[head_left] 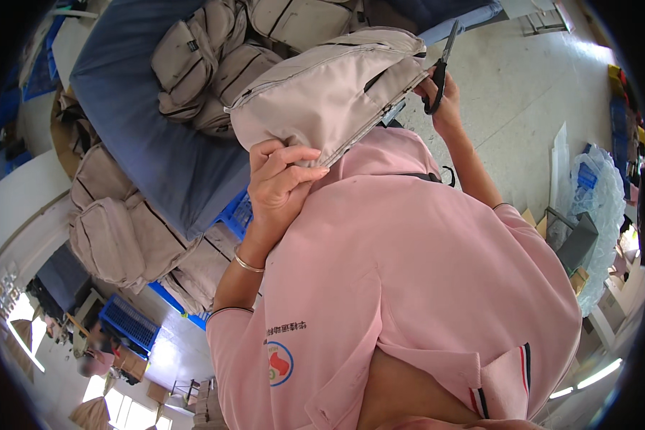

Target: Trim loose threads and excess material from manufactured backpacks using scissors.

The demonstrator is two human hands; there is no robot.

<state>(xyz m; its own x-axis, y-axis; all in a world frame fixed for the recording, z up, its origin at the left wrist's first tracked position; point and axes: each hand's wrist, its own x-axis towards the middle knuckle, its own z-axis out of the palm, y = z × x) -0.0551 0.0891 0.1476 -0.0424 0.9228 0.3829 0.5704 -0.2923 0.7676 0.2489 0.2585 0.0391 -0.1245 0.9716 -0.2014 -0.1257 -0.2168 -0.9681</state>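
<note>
A beige fabric backpack (322, 89) lies across my front, its zipped edge slanting from lower left to upper right. My left hand (279, 175) is closed on its lower left corner, thumb and fingers pinching the fabric. On the other side, my right hand (446, 104) grips black-handled scissors (438, 77), whose metal blades point up and away from me. Fingertips of that hand also meet the backpack's right end; whether they pinch it is hard to see. A dark strip with a small metallic piece runs along the near edge.
Several similar backpacks (183, 64) are heaped on a blue cloth-covered surface (136, 129) beyond. More backpacks (111, 240) are piled at the left, near a blue plastic crate (129, 322). Clear plastic wrapping (600, 193) and a grey bin (579, 244) stand at right on the pale floor (502, 79).
</note>
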